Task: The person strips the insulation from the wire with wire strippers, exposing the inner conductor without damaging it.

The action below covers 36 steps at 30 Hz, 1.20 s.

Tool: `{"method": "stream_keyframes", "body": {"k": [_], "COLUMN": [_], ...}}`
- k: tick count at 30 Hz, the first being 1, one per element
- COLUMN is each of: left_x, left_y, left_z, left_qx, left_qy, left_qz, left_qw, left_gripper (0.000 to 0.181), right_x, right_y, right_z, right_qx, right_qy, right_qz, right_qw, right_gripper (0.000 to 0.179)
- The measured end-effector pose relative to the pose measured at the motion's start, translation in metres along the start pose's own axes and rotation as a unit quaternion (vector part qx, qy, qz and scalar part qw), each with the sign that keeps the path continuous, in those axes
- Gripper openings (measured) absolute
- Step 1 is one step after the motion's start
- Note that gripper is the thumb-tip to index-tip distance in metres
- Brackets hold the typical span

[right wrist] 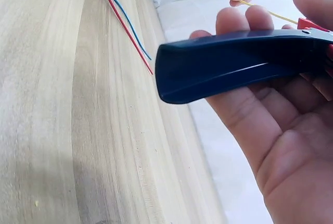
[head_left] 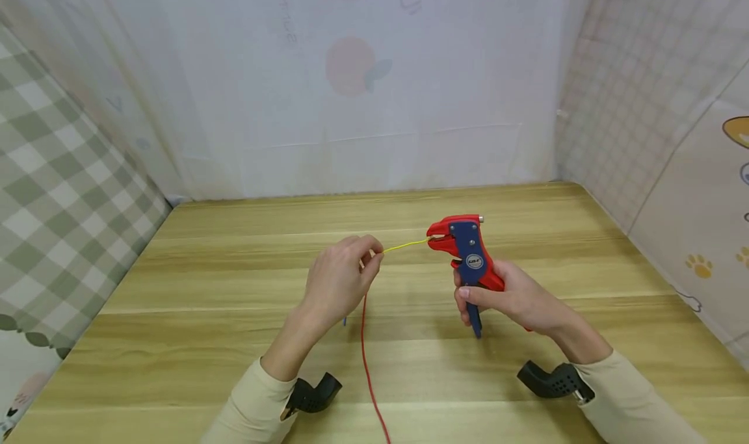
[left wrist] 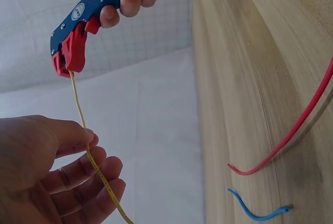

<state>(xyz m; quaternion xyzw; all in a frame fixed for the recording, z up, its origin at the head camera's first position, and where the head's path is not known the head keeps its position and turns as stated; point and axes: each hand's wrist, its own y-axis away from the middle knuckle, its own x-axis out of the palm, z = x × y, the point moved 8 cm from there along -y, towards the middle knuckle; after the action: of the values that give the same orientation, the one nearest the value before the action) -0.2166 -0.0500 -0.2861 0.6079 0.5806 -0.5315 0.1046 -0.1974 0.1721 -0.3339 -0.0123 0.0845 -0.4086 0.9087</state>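
My left hand (head_left: 339, 276) pinches a thin yellow wire (head_left: 404, 246) between thumb and forefinger, above the table. In the left wrist view the wire's far end reaches into the mouth of a red and blue wire stripper (left wrist: 78, 31), while its other part runs down across the curled fingers (left wrist: 101, 169). The stripper is gripped by my right hand (head_left: 526, 301), nose pointing left, handles downward. Seen from the right wrist, the dark blue handle (right wrist: 229, 67) lies across the fingers. A red wire (head_left: 367, 366) and a short blue wire (left wrist: 255, 215) lie below the left hand.
The wood-grain table (head_left: 234, 366) reaches back to a pale covered wall (head_left: 439, 138). A green checked cloth (head_left: 64, 171) borders the left side, and a patterned panel (head_left: 690, 236) the right. Black mounts (head_left: 316, 395) sit at both wrists.
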Motion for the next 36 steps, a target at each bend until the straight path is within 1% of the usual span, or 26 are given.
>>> {"method": "stream_keyframes", "body": {"k": [4, 7, 16, 24, 32, 36], "left_x": [-0.001, -0.001, -0.002, -0.005, -0.012, -0.014], "left_y": [0.000, 0.000, 0.001, 0.002, 0.001, 0.001], "left_z": [-0.003, -0.006, -0.010, -0.010, -0.012, -0.012], "left_qx": [0.007, 0.014, 0.027, 0.023, 0.026, 0.029], "left_qy": [-0.018, -0.025, -0.035, -0.032, -0.025, -0.023], "left_qz": [-0.006, -0.009, -0.016, -0.023, -0.044, -0.051], "left_qw": [0.9998, 0.9995, 0.9989, 0.9990, 0.9984, 0.9980], "left_gripper": [0.006, 0.007, 0.006, 0.006, 0.006, 0.007], "right_x": [0.001, 0.002, -0.002, -0.003, -0.003, -0.003], "right_y": [0.001, 0.001, 0.003, 0.004, 0.004, 0.004], "right_z": [0.000, -0.002, -0.008, -0.009, -0.010, -0.010], "right_qx": [-0.001, 0.007, 0.040, 0.049, 0.054, 0.057], "right_qy": [-0.005, -0.007, 0.009, 0.028, 0.035, 0.034], "right_qz": [0.012, 0.013, -0.012, -0.021, -0.027, -0.025], "right_qw": [0.9999, 0.9999, 0.9991, 0.9981, 0.9976, 0.9975], "right_gripper": [0.011, 0.009, 0.014, 0.021, 0.027, 0.025]}}
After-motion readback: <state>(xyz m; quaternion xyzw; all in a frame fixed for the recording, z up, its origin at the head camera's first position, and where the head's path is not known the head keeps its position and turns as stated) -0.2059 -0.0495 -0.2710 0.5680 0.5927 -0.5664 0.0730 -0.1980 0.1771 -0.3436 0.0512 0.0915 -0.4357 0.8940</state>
